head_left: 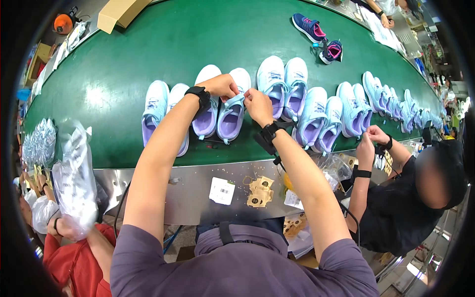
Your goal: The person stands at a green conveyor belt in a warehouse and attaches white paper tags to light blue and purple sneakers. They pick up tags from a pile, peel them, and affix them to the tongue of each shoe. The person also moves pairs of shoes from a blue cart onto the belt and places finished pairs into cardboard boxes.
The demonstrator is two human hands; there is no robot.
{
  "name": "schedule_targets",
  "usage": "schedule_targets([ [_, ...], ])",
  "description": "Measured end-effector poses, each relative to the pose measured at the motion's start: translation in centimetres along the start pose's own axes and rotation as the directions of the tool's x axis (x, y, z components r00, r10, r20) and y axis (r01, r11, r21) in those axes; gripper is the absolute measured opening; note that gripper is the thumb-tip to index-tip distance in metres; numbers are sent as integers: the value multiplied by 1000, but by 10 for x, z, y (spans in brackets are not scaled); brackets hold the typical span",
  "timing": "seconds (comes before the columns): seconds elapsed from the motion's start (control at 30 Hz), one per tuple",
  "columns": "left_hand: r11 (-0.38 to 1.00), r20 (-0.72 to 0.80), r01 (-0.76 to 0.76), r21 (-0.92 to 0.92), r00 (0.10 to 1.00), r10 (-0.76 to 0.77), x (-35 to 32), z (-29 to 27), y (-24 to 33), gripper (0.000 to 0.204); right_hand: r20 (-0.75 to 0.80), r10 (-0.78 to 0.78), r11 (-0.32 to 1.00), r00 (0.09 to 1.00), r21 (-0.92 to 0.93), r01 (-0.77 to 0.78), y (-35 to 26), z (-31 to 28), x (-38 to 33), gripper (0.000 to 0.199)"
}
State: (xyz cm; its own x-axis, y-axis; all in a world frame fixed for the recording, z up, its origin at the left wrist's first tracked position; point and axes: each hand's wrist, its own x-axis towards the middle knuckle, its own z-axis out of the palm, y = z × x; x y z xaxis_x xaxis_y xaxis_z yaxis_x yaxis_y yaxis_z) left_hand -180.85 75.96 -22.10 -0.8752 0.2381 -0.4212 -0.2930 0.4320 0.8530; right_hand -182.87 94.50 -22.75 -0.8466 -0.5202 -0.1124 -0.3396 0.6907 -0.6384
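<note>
Before me stands a pale blue sneaker (232,121) with a lilac lining, its toe pointing away. My left hand (221,86) is closed at its upper, with the fingertips pinching near the tongue and strap. From the other side my right hand (258,106) also pinches the edge of the upper; the fingers hide the exact spot. Its mate (205,121) sits just to the left, partly behind my left wrist. Another matching pair lies left of that, partly covered by my left forearm, including the outer sneaker (155,106). To the right stands a further sneaker (271,79) of the same kind.
More pale sneakers (352,106) line the green table (198,39) rightward. A navy and pink sneaker (309,28) lies farther back. White labels (221,191) and brown tags (260,192) rest along the metal edge (198,208). Co-workers (396,198) flank me; one handles clear plastic bags (76,171).
</note>
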Motion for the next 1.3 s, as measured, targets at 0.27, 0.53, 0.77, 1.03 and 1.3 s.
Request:
schedule_targets([
  [0.27, 990, -220, -84, 117, 970, 108, -10, 17, 9, 14, -3, -177, 980, 984, -90, 176, 6, -9, -4, 14],
  [0.53, 987, -270, -64, -149, 963, 21, -15, 21, 7, 11, 144, -251, 959, 957, -97, 266, 10, -20, 16, 13],
  [0.77, 992, -265, -86, -91, 962, 59, -5, 19, -8, 9, 192, -184, 982, 964, -12, 190, 4, -16, 15, 17],
  [1.03, 860, -464, 33, 509, 852, 242, -17, 37, 1, 21, -94, -229, 948, 969, 204, 244, 6, -10, 24, 18],
  [1.3, 336, -404, -338, -879, 902, -150, -39, 44, 4, 24, 392, -77, 190, 917, 908, -372, -2, -40, 21, 21],
])
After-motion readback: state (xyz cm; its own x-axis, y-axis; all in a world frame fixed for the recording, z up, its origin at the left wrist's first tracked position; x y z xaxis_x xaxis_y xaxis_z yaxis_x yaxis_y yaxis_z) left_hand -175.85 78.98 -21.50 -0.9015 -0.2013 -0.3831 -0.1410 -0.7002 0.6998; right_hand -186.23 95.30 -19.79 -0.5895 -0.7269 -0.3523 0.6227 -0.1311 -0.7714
